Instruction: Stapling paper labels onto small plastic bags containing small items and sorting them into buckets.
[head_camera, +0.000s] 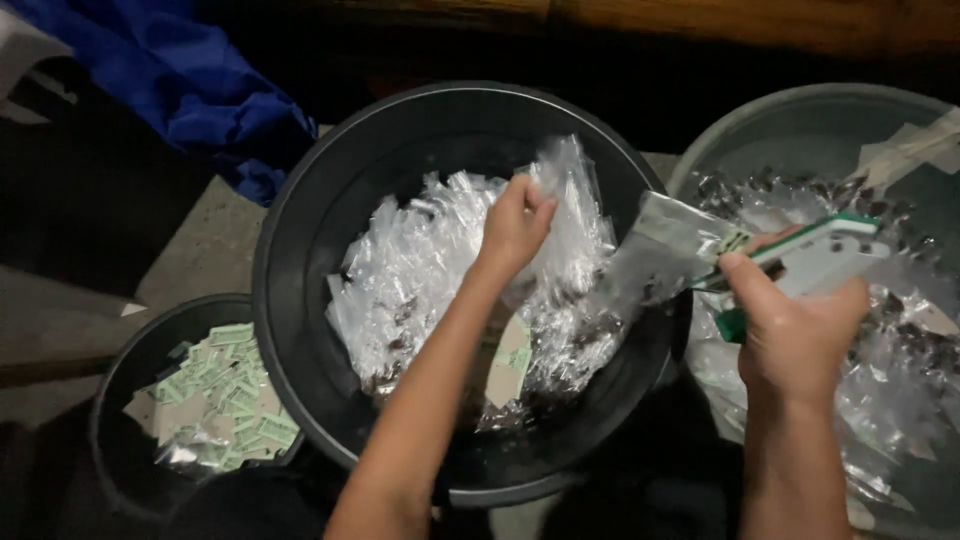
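Looking down into a big black tub (300, 250) heaped with clear little bags (420, 270), dark bits inside them. Left hand (515, 225) down in the middle of the heap, fingers curled together and pinching the top edge of one bag (570, 190), pulled up so it stands taller than the rest, long axis running up and away from the fingertips. Right hand (795, 335) off to the right, over the gap between the black tub and a grey tub (800, 120), fingers wrapped tight around a white-and-green stapler (815, 262) (looks like a stapler anyway, bit blurry), thumb lying along its top. Stapler nose pointing left, with another clear bag (665, 250) and a small green card (735, 242) caught at its mouth, that bag trailing left and down toward the heap. So left hand nearer the pile, right hand nearer the grey tub, also full of bags with dark bits. Smaller black bucket (115, 390) lower left holding loose green cards (225, 385). Blue cloth (190, 80) bunched at top left.
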